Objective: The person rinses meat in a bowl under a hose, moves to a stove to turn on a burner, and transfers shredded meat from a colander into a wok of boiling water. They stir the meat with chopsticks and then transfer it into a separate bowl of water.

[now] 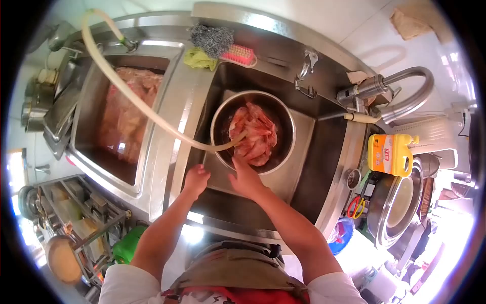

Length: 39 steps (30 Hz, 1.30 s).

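A round steel bowl [290,119] stands in the right sink basin [298,177]. Pieces of raw reddish meat [260,134] fill its middle. The free end of a pale hose [167,126] reaches into the bowl and touches the meat. My right hand [247,178] is at the bowl's near rim, fingers stretched toward the meat and thumb apart; whether the fingertips press on the bowl is hard to see. Left of the bowl, over the basin's near-left edge, my left hand [196,180] has its fingers curled in, with nothing visible in it.
The left basin [179,66] holds large pieces of meat in liquid. A scouring pad [212,39], green cloth [199,59] and pink brush [239,54] lie behind. A tap [359,93], yellow jug [390,153], scissors [356,206] and large pot [377,202] are on the right.
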Tool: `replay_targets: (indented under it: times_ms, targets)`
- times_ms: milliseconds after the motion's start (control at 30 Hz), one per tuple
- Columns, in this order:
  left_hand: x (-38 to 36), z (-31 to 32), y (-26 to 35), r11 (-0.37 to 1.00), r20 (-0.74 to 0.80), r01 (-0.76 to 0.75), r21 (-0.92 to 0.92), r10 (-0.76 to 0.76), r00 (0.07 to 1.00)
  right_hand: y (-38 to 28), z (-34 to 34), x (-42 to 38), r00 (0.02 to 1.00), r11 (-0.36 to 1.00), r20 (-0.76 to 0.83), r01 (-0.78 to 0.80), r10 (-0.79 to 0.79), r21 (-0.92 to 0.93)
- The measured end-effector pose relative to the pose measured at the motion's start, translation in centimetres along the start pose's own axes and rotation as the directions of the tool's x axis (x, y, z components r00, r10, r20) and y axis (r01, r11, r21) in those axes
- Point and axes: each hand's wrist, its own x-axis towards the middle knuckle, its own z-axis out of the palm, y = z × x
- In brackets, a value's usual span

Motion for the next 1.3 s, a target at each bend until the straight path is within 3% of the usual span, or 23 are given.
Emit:
replay_targets:
  times_ms: [100,200,300,333,400,433,467,533,567,600,633,667,700,767,800,833,867,967,1000,1067,1133,1200,1300]
  targets:
    - [-6.2,-3.7,0.1,0.979,0.102,-0.129,-0.159,0.146,0.984,-2.8,-5.7,-4.8,0.975,0.996,0.209,-0.085,0.075,0.039]
    - [-16.0,-8.5,-0.6,0.848,0.282,0.012,-0.529,0.163,0.946,-0.8,-6.0,-11.7,0.910,0.959,0.410,-0.165,0.059,0.228]
    - [-24.2,-11.8,-3.0,0.617,0.315,0.242,-0.749,0.011,0.949,-4.3,-10.2,-16.7,0.821,0.474,0.570,-0.485,-0.043,0.735]
    - [-25.8,-11.6,-5.5,0.618,0.262,0.193,-0.762,0.021,0.965,-4.1,-10.3,-17.3,0.816,0.495,0.578,-0.505,0.008,0.707]
    - [-26.7,-9.1,-14.9,0.730,0.135,0.102,-0.676,-0.014,0.991,-1.2,-6.5,-18.5,0.963,0.980,0.265,-0.096,0.047,0.173]
    - [-28.8,-7.9,-17.4,0.634,0.063,0.119,-0.764,-0.111,0.992,-0.6,-5.1,-18.7,0.993,0.974,0.102,0.078,-0.057,-0.215]
    - [-30.0,-6.6,-21.0,0.889,-0.024,0.212,-0.407,-0.242,0.970,-2.6,-5.0,-19.3,0.980,0.993,0.197,-0.015,0.039,-0.120]
    - [-31.6,-3.7,-27.4,0.754,0.124,0.617,-0.226,-0.606,0.786,-5.7,-4.3,-20.7,0.928,0.958,0.371,-0.071,-0.039,0.279]
    - [-31.2,0.0,-35.6,0.616,0.323,0.597,-0.514,-0.506,0.800,-7.6,-3.5,-21.6,0.877,0.883,0.468,-0.131,-0.109,0.451]
    - [-34.3,0.1,-32.2,0.538,0.382,0.586,-0.606,-0.449,0.808,-9.2,-2.8,-22.4,0.861,0.882,0.482,-0.088,-0.166,0.462]
    - [-34.7,2.0,-33.4,0.610,0.307,0.547,-0.573,-0.459,0.834,-10.1,-1.9,-23.1,0.822,0.877,0.514,-0.037,-0.246,0.479]
    - [-36.1,0.7,-29.6,0.768,0.292,0.471,-0.434,-0.375,0.880,-10.1,-0.1,-23.3,0.773,0.820,0.590,-0.170,-0.233,0.547]
    - [-36.6,0.9,-28.3,0.592,0.330,0.547,-0.592,-0.441,0.835,-9.9,1.2,-23.7,0.746,0.841,0.644,-0.230,-0.170,0.489]
    - [-36.2,0.2,-29.6,0.728,0.114,0.322,-0.605,-0.321,0.940,-7.1,4.7,-23.7,0.698,0.985,0.701,0.037,-0.147,0.170]
    - [-34.6,0.5,-31.9,0.823,0.019,0.233,-0.518,-0.261,0.965,4.1,8.8,-19.4,0.606,0.853,0.616,0.464,-0.503,0.239]
    - [-34.9,0.3,-32.2,0.868,-0.293,0.056,-0.494,-0.227,0.929,0.1,10.8,-19.7,0.605,0.877,0.684,0.468,-0.408,0.109]
    - [-36.6,-0.9,-32.0,0.745,-0.462,-0.147,-0.650,-0.233,0.856,-5.4,14.6,-20.3,0.594,0.892,0.744,0.453,-0.306,0.005]
    - [-40.4,-3.1,-37.1,0.298,-0.239,-0.154,-0.942,-0.277,0.931,-15.3,26.5,-20.4,0.483,0.880,0.861,0.465,-0.158,-0.099]
    - [-42.1,-2.4,-39.6,0.048,-0.155,-0.148,-0.988,-0.327,0.932,-17.8,29.8,-20.7,0.447,0.868,0.885,0.483,-0.132,-0.114]
    - [-45.1,1.1,-48.1,-0.195,-0.022,-0.055,-0.979,-0.167,0.986,-22.2,35.7,-22.2,0.393,0.853,0.915,0.504,-0.085,-0.137]
    - [-47.2,6.1,-56.2,-0.536,0.139,-0.027,-0.844,-0.267,0.954,-25.7,40.2,-23.7,0.358,0.837,0.933,0.522,-0.042,-0.163]
    - [-53.8,4.4,-60.5,-0.334,0.309,0.180,-0.925,-0.388,0.868,-28.6,44.0,-24.8,0.340,0.830,0.941,0.523,0.005,-0.193]
    - [-59.0,1.7,-63.6,0.209,0.073,0.329,-0.921,-0.736,0.673,-31.3,47.8,-25.3,0.357,0.830,0.929,0.486,0.099,-0.275]
